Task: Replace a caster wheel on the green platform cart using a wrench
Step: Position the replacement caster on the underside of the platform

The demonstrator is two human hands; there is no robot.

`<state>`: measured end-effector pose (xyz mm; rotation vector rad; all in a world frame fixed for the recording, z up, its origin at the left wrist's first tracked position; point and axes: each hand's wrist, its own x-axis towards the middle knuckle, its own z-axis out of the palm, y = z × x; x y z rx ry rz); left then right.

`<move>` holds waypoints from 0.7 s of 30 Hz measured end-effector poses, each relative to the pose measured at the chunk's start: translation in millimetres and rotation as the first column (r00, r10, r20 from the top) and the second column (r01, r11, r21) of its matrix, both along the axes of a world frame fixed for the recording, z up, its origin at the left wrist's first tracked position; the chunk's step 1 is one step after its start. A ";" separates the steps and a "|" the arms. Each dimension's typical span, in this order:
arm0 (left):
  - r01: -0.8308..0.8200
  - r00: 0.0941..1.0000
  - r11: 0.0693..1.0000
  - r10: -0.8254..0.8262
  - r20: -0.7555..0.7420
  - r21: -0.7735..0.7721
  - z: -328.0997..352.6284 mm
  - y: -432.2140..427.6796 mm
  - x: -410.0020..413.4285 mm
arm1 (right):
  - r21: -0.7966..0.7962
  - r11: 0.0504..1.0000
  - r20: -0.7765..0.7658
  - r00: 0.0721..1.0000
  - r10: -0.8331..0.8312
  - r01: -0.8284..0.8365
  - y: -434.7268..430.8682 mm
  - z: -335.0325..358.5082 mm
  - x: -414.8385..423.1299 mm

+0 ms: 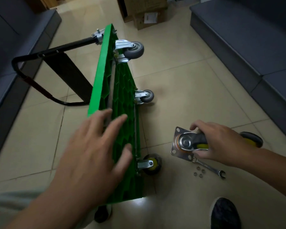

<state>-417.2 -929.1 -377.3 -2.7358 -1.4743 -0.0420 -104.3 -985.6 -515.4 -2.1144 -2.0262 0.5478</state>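
The green platform cart (106, 66) stands on its long edge on the tiled floor, underside facing right. Two grey casters (133, 50) (147, 96) and a yellow-hubbed caster (151, 164) are mounted on it. My left hand (92, 152) is blurred, with spread fingers over the cart's near upper edge. My right hand (220, 144) grips a loose caster (188, 143) with a square metal plate and a yellow hub, just above the floor. A silver wrench (210, 168) and several nuts (198, 171) lie on the floor below that hand.
The black folding handle (45, 53) sticks out to the left. Another yellow-hubbed wheel (252, 139) lies behind my right wrist. Dark sofas (248, 40) line both sides, cardboard boxes (144, 12) stand at the back, and my shoes (224, 214) are at the bottom.
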 end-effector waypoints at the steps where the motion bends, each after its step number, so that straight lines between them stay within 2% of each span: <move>1: 0.072 0.996 0.997 -0.070 0.057 -0.026 -5.5 -11.0 13.2 | -0.010 1.000 0.005 1.000 -0.023 0.023 -3.9 -4.6 6.0; 5: 0.262 0.958 0.938 -0.223 0.181 -0.229 -58.1 -51.7 84.5 | -0.038 0.993 0.022 0.993 -0.112 0.113 -17.4 -31.6 34.7; 8: 0.278 0.960 0.872 -0.268 0.082 -0.403 -114.3 -61.5 135.5 | -0.060 0.970 -0.004 0.972 -0.236 0.235 -27.8 -61.5 56.8; 11: 0.237 0.963 0.827 -0.268 0.013 -0.509 -172.6 -63.8 166.2 | -0.059 0.942 0.025 0.944 -0.328 0.329 -31.7 -97.5 75.6; 17: 0.232 0.931 0.816 -0.344 -0.122 -0.529 -247.4 -54.3 212.0 | -0.065 0.894 0.059 0.896 -0.441 0.444 -21.9 -157.8 96.7; 21: 0.234 0.914 0.819 -0.370 -0.169 -0.524 -272.4 -39.4 227.1 | -0.109 0.892 0.067 0.899 -0.434 0.439 -14.7 -180.9 102.7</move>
